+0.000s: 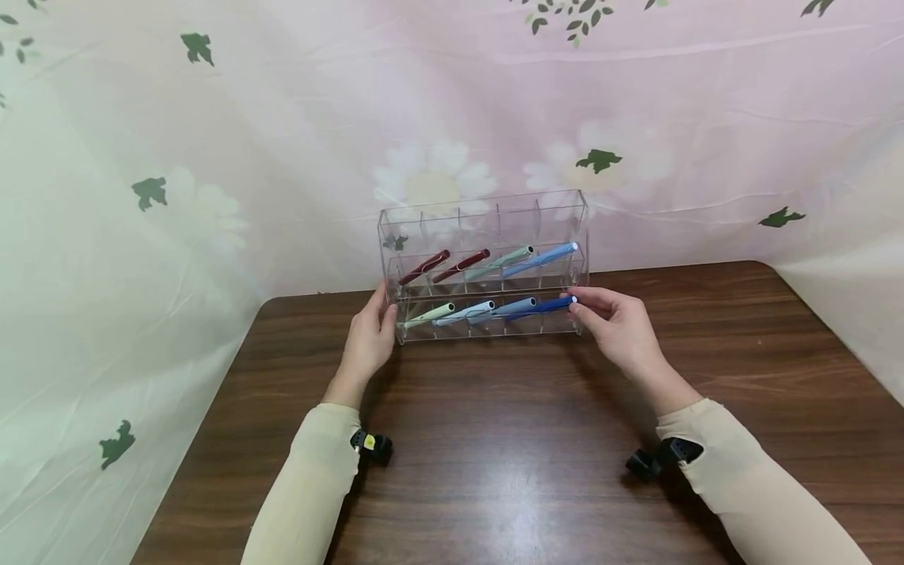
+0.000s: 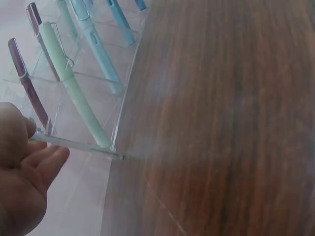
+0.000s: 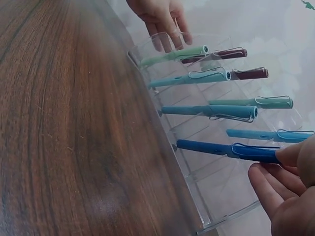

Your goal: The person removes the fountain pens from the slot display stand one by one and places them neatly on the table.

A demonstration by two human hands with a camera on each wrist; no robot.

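A clear acrylic pen rack (image 1: 487,336) stands near the back of the table, with pens slanting in two of its tiers. My left hand (image 1: 367,337) grips the rack's left side panel, thumb in front and fingers behind it. At the lower right, my right hand (image 1: 621,326) pinches the capped end of a dark blue pen (image 3: 206,147), whose other end rests in the bottom tier. Left of that pen lie a blue pen (image 3: 197,111), a light blue pen (image 3: 182,80) and a light green pen (image 2: 74,91). Above them are two dark red pens (image 1: 425,267), a sage green pen (image 1: 499,264) and a sky blue pen (image 1: 540,259).
The brown wood-grain table (image 1: 480,439) reaches toward me from the rack. Close behind hangs a pale cloth (image 1: 304,157) printed with flowers and leaves. The rack's top tier, with thin dividers, rises above the pens.
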